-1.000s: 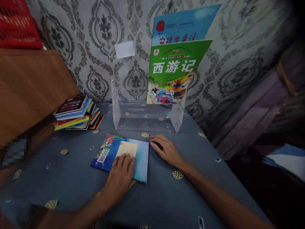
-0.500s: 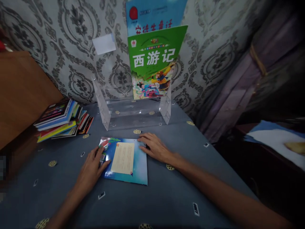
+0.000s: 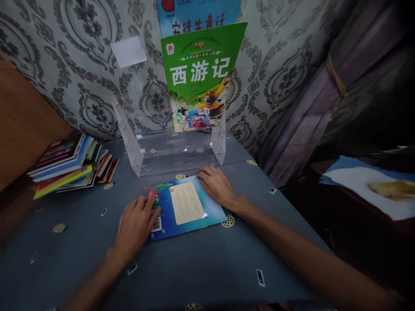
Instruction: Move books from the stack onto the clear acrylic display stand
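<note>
A thin blue picture book (image 3: 212,210) lies on the table in front of me, slightly turned, with a cream text panel and a barcode showing on its cover. My left hand (image 3: 136,219) rests over its left edge, fingers stretched out and thumb apart beside the barcode. My right hand (image 3: 215,185) lies flat over the upper right edge, its fingers extended. Behind the book stands a clear acrylic rack (image 3: 131,149). On its upper tiers are a green book (image 3: 199,82) with white characters and, partly cut off at the top, a blue book (image 3: 201,19).
A stack of books (image 3: 73,162) sits at the table's left rear, near a brown wooden panel (image 3: 27,125). A white card (image 3: 129,51) is at the rack's upper left. A purple curtain (image 3: 304,125) hangs past the table's right edge, and a white-and-blue cloth-like item (image 3: 363,183) lies further right.
The blue picture book has turned counterclockwise under both hands. My left hand reaches further over its left edge. The whole view has shifted a little.
</note>
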Demonstrator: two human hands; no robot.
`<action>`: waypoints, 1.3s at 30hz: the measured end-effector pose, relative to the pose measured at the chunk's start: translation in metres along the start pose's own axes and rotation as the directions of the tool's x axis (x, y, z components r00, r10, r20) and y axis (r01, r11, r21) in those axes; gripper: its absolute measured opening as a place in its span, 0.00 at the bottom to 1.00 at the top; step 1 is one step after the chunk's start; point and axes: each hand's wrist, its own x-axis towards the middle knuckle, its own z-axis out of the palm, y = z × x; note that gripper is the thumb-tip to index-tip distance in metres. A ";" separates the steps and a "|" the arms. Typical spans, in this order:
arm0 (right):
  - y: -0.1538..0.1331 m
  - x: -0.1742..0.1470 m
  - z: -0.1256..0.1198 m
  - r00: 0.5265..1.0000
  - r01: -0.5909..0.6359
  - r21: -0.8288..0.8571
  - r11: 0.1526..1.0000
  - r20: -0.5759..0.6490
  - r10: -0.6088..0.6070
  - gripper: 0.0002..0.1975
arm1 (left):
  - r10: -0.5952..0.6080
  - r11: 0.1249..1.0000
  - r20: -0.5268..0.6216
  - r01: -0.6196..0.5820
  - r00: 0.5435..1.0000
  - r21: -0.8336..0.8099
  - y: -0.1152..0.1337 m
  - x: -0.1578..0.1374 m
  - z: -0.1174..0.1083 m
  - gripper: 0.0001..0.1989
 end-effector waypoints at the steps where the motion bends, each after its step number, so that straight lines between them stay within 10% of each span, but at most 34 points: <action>1: -0.003 -0.001 -0.002 1.000 0.016 -0.003 1.000 -0.002 -0.016 0.12 | 0.016 0.999 -0.006 -0.016 1.000 0.042 0.000 0.005 -0.001 0.18; 8: -0.038 -0.008 -0.006 0.953 0.241 0.204 0.949 0.133 -0.271 0.19 | 0.100 0.990 -0.094 -0.109 0.991 -0.091 0.001 0.028 0.026 0.21; 25: -0.050 -0.017 -0.009 0.952 0.020 0.129 0.991 0.301 -0.058 0.28 | 0.238 0.921 -0.199 -0.286 0.951 -0.264 -0.011 0.047 0.052 0.22; 39: -0.025 -0.031 -0.013 0.972 -0.103 0.055 0.993 0.218 0.088 0.27 | 0.167 0.967 -0.114 -0.186 0.979 -0.175 -0.008 0.042 0.043 0.26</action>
